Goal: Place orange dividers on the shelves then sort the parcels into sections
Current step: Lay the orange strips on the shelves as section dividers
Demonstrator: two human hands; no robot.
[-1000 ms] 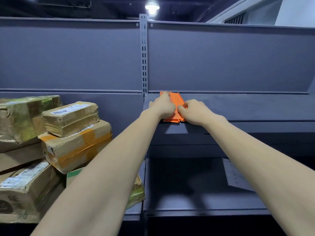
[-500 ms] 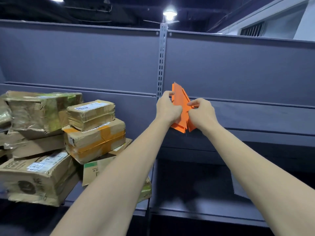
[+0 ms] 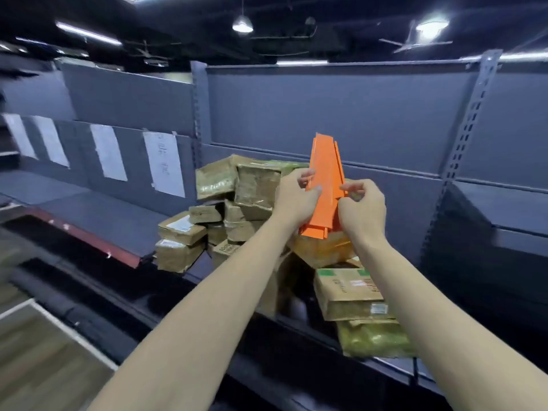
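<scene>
We're gripping the orange dividers (image 3: pixel 324 185) upright, left hand (image 3: pixel 296 197) and right hand (image 3: pixel 360 206) pinching opposite edges, probably peeling one off; parcels (image 3: pixel 237 203) piling at nine o'clock.

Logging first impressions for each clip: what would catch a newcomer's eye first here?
The bright orange dividers, held upright mid-frame between the left hand and right hand, stand out against the grey shelving. Behind them, a heap of taped brown parcels is piled on the shelf.
</scene>
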